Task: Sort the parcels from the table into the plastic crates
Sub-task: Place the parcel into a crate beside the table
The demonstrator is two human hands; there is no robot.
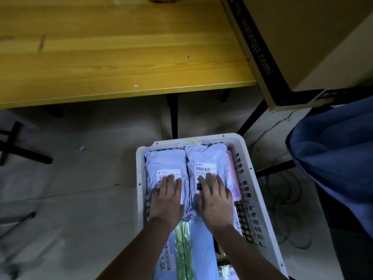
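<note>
Both hands lie flat with fingers straight, the left hand (166, 196) pressing one grey parcel (167, 164) and the right hand (215, 199) its neighbour (207, 158), side by side in the white crate (260, 199) on the floor. Pressing hard could crush soft contents or push the pink packet (234, 178) against the wall. The crate's near end is cut off, and the parcels underneath are hidden.

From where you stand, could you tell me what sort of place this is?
Probably a parcel sorting or mailroom space: labelled grey mailers packed in a white plastic crate on the floor, a bare wooden table, and a large cardboard box beside it.
</note>
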